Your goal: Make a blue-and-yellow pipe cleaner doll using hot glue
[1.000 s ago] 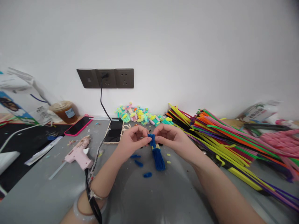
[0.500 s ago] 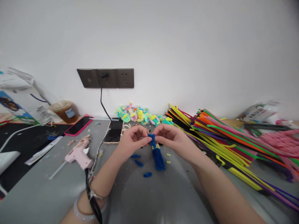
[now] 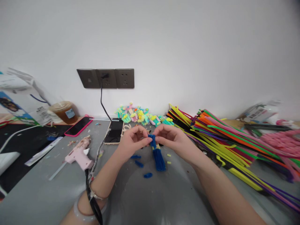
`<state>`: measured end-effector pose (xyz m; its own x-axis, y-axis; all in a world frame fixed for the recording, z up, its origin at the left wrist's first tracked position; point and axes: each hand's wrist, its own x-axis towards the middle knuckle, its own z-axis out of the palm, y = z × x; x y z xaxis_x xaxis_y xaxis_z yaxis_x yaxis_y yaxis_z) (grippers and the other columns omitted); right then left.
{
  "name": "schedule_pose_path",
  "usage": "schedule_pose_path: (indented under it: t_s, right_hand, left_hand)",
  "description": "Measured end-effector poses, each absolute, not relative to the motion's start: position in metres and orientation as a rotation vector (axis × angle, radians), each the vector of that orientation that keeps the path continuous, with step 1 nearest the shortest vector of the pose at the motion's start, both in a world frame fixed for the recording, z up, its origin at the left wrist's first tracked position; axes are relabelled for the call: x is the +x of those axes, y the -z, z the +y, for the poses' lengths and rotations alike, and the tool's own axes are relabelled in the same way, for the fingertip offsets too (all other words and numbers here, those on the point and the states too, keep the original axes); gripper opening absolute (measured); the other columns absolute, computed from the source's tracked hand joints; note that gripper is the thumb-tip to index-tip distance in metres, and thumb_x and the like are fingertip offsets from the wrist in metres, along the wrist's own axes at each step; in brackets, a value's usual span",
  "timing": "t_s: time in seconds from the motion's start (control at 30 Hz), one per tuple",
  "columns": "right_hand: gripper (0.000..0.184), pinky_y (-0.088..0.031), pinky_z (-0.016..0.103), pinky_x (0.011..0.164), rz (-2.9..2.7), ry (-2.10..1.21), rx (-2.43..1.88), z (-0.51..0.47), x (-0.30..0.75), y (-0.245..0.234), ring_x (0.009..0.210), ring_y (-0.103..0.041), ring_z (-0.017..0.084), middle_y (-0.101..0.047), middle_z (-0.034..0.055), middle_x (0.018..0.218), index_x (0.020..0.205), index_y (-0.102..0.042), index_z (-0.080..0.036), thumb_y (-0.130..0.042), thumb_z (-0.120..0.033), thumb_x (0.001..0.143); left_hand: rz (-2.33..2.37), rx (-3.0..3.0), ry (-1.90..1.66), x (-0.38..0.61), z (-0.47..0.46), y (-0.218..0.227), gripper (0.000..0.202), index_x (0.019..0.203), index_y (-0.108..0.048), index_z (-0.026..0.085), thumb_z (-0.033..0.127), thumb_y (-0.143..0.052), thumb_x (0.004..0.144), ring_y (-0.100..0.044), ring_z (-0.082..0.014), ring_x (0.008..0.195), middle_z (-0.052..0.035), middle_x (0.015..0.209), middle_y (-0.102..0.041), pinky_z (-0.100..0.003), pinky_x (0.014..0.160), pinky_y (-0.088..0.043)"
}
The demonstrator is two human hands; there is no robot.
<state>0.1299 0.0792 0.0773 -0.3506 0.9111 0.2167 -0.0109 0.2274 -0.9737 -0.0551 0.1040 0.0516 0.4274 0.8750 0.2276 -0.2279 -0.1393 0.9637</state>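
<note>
A blue pipe-cleaner bundle [image 3: 158, 156] hangs between both hands above the grey table [image 3: 150, 193]. My left hand [image 3: 132, 139] pinches its top end from the left, fingers closed. From the right, my right hand [image 3: 172, 137] pinches the same top end with curled fingers. The bundle's lower tuft reaches down toward the table. Short blue pipe-cleaner scraps [image 3: 139, 163] lie on the table just below my left hand.
A pink glue gun [image 3: 78, 153] lies at the left. Two phones [image 3: 79, 126] [image 3: 114, 131] sit behind it, one on a cable from the wall socket [image 3: 106, 78]. Small colourful craft pieces [image 3: 140, 115] are piled by the wall. A big stack of coloured pipe cleaners [image 3: 229, 137] fills the right side. A drink cup [image 3: 64, 111] stands far left.
</note>
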Motion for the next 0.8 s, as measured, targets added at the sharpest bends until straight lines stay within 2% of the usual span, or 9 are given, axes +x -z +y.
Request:
schedule_pose_path:
  t_s: [0.8]
  right_hand:
    - [0.021, -0.046, 0.027, 0.064, -1.575, -1.276, -0.869, 0.0795, 0.1298, -0.0762, 0.069, -0.056, 0.013, -0.061, 0.0009, 0.077, 0.084, -0.064, -0.018, -0.073, -0.037, 0.081]
  left_hand:
    - [0.606, 1.387, -1.083, -0.0546, 0.1043, -0.0517, 0.026, 0.072, -0.056, 0.017, 0.028, -0.079, 0.073, -0.055, -0.0107, 0.063, 0.0026, 0.069, -0.056, -0.022, 0.058, -0.045]
